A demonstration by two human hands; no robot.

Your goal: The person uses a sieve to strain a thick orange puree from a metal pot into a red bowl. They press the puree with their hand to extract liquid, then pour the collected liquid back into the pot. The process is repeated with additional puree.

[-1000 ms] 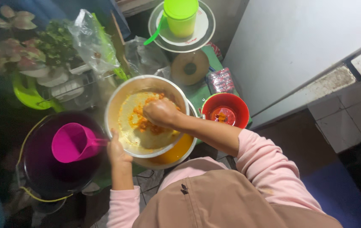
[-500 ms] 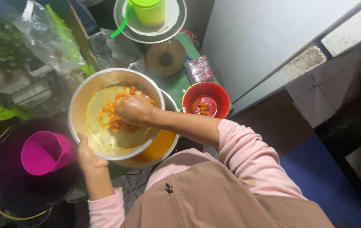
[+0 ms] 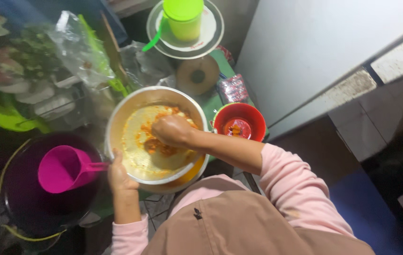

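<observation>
A round metal bowl [image 3: 126, 106] holds a pale batter with orange bits [image 3: 140, 141]. My right hand [image 3: 173, 131] is inside the bowl, fingers closed down into the orange mixture. My left hand [image 3: 119, 174] grips the bowl's near rim at the lower left. The bowl rests on a yellow dish [image 3: 193, 174] that shows under its near edge. Both arms wear pink sleeves.
A small red bowl [image 3: 239, 123] with red paste stands right of the metal bowl. A magenta scoop [image 3: 64, 168] lies in a dark bucket [image 3: 27, 208] at the left. Behind are a green lidded cup [image 3: 182, 19] on a plate, a tape roll [image 3: 197, 75], plastic bags [image 3: 81, 49] and a white wall [image 3: 314, 52].
My right hand has kept working in the mixture, shifting slightly toward the bowl's right side. The view has moved; my left hand stays on the rim.
</observation>
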